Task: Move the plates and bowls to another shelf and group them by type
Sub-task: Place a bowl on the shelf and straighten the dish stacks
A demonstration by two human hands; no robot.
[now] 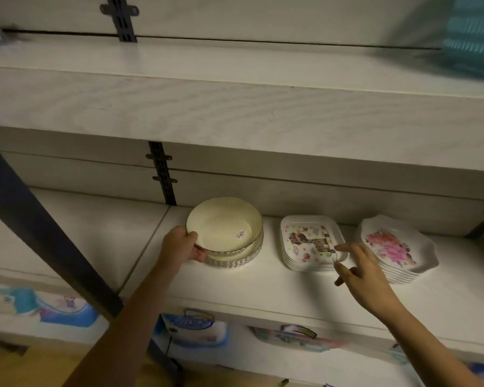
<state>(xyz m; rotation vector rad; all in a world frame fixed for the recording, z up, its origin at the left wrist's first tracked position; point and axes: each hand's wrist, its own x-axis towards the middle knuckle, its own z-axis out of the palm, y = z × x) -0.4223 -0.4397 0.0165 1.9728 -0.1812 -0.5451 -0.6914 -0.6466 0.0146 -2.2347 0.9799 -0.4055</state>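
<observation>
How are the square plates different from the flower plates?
Outline: the square plates have rounded-square edges; the flower plates have wavy, scalloped rims.
Print: the square plates show a cartoon figure, the flower plates pink blossoms.
Place: the square plates stand in the middle, next to the bowls; the flower plates stand furthest right.
Shared: both are white and stacked several high on the same shelf.

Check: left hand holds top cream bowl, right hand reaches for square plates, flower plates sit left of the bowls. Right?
No. Head view shows the flower plates right of the square plates, not left of the bowls. The rest stands.
</observation>
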